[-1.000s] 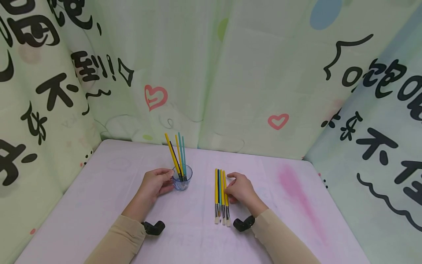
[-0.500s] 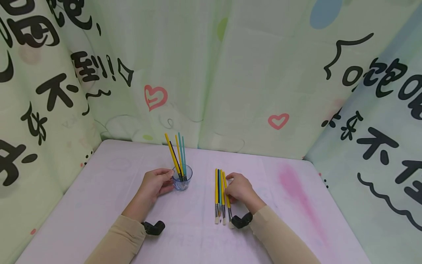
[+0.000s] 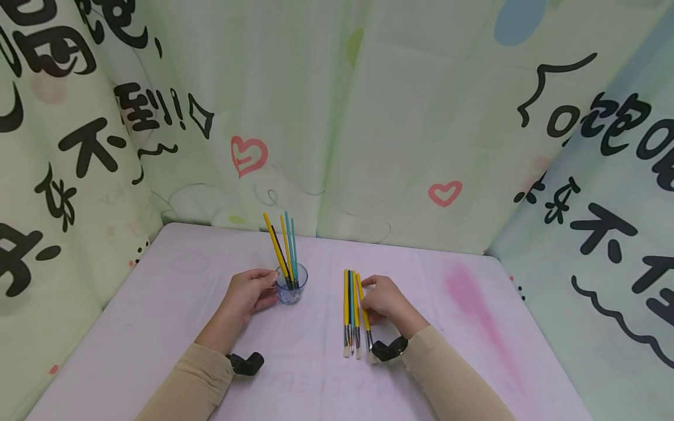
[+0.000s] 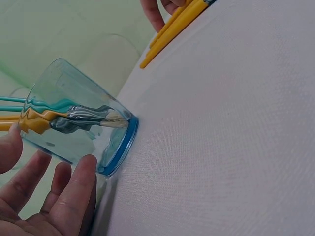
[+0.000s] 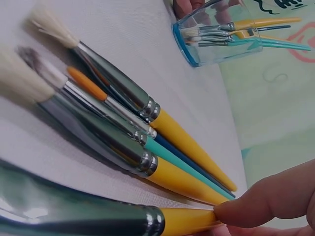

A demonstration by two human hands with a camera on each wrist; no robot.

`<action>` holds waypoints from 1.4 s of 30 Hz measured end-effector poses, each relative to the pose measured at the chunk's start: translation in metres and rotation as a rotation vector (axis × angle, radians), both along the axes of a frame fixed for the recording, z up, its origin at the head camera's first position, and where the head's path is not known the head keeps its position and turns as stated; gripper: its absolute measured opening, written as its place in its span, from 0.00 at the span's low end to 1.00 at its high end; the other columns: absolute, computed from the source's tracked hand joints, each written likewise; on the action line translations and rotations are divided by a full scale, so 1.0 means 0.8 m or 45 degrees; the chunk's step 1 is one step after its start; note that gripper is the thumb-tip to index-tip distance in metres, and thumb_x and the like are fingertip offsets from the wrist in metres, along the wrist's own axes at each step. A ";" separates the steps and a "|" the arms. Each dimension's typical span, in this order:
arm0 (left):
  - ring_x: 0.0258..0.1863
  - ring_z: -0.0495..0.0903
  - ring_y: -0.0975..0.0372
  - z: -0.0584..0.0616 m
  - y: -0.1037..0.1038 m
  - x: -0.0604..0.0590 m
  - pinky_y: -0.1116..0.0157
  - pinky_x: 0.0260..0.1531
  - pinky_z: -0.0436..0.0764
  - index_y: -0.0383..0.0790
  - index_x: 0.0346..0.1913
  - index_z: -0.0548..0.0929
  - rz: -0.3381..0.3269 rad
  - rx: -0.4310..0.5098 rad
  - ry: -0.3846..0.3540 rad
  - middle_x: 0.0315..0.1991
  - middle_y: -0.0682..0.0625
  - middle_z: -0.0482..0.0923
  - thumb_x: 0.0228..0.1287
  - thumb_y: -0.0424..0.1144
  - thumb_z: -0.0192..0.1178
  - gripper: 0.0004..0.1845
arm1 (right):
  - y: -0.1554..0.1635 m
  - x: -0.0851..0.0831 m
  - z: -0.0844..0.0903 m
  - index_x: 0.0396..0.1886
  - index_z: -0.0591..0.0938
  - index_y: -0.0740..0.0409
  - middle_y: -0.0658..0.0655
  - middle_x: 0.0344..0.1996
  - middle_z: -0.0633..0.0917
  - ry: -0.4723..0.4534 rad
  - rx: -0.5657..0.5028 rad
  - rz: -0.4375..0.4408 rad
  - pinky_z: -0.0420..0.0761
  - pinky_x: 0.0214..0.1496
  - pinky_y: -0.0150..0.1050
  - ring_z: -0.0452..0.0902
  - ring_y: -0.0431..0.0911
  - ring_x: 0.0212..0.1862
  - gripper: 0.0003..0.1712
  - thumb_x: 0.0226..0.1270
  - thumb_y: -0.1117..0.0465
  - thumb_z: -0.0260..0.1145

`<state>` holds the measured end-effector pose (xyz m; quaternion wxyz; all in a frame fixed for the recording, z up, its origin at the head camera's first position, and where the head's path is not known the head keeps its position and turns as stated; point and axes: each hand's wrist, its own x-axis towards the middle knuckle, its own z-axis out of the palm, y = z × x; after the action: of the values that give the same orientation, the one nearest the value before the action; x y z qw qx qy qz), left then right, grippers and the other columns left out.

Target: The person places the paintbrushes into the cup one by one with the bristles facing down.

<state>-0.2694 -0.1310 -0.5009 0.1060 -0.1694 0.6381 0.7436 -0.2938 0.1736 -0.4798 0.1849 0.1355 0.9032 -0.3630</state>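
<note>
Flanking pink table [image 3: 174, 304], printed curtains [image 3: 337, 117]

This looks like a small staged recording booth set up for craft or painting work, not a lived-in room. A pale pink table [image 3: 158, 327] is closed in on three sides by hanging printed cloth backdrops [image 3: 368, 117], light green and blue with black cartoon lettering, red hearts and coloured dots, so no real walls or furniture show. The only things on the table are art supplies, a clear blue cup [image 3: 291, 289] holding paintbrushes and a row of loose paintbrushes [image 3: 353, 310] lying side by side, and the person wears a small black camera [image 3: 244, 363] strapped at each wrist.
</note>
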 end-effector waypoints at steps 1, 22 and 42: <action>0.44 0.87 0.57 0.000 0.000 0.000 0.57 0.51 0.94 0.33 0.62 0.84 0.000 0.000 0.001 0.46 0.45 0.87 0.77 0.39 0.68 0.18 | 0.000 0.000 -0.001 0.70 0.79 0.57 0.63 0.40 0.86 0.000 -0.009 -0.005 0.84 0.21 0.31 0.75 0.44 0.17 0.32 0.64 0.70 0.70; 0.45 0.87 0.56 0.002 0.001 -0.001 0.58 0.51 0.94 0.33 0.63 0.84 0.004 -0.011 -0.005 0.46 0.45 0.87 0.76 0.39 0.68 0.19 | 0.003 0.004 0.005 0.74 0.74 0.54 0.61 0.43 0.81 0.168 -0.281 -0.042 0.91 0.31 0.39 0.82 0.50 0.34 0.37 0.65 0.75 0.66; 0.48 0.86 0.55 -0.001 0.002 -0.002 0.60 0.50 0.94 0.36 0.64 0.85 0.012 -0.047 -0.023 0.54 0.40 0.86 0.78 0.40 0.67 0.19 | -0.020 0.005 0.030 0.77 0.71 0.50 0.59 0.43 0.78 0.362 -0.489 -0.066 0.94 0.37 0.42 0.80 0.51 0.40 0.38 0.69 0.73 0.68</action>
<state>-0.2708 -0.1295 -0.5016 0.1049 -0.1811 0.6499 0.7306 -0.2902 0.1578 -0.4561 0.0687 0.0685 0.8308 -0.5480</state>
